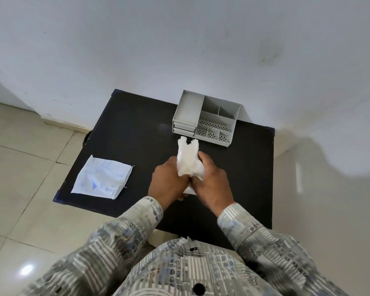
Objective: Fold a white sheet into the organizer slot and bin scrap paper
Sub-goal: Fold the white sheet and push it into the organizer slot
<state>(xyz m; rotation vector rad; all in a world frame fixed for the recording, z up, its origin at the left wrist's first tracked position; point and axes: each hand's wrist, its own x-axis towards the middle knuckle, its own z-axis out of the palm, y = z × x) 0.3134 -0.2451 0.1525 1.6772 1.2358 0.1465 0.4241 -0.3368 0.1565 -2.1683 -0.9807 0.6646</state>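
We've got both hands on the white sheet [188, 161] over the middle of the black bench [124, 146]. Left hand [169, 182] grips its left side, fingers curled round the lower part. Right hand [212, 180] is closed on the right side, thumb pressed into the paper. Sheet is bunched and crumpled, standing roughly upright between our hands, 2 ragged points sticking up at the top. A bit of white also shows below, between our palms.

Grey organizer [205, 118] sits at the far side of the bench against the wall [179, 43], just beyond the sheet's top edge, not touching it as far as we can tell. It has 1 long open slot on the left, several smaller compartments on the right, some with perforated floors, all empty.

Flat printed paper packet [102, 178] lies near the bench's left edge, well apart from our hands. Patterned sleeves [141, 218] cover both forearms. Tiled floor [26, 167] left of the bench.
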